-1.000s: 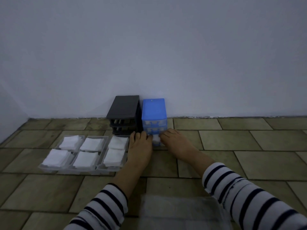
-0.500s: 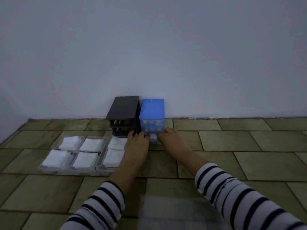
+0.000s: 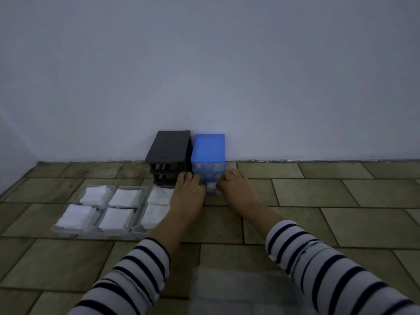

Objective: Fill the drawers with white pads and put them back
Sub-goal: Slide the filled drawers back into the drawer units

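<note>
My left hand (image 3: 188, 192) and right hand (image 3: 235, 189) pinched the bottom drawer (image 3: 211, 188) of the blue cabinet (image 3: 208, 153); seating it was in hand, needing a straight push.

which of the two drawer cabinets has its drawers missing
The black cabinet, left of the blue cabinet: its slots gape empty, while the blue one shows clear drawer fronts.

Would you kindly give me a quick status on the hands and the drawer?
Left hand and right hand on bottom drawer of blue cabinet, grip unclear. Drawer holds white pads, nearly home. Three filled clear drawers wait left. Nothing blocking.
</note>
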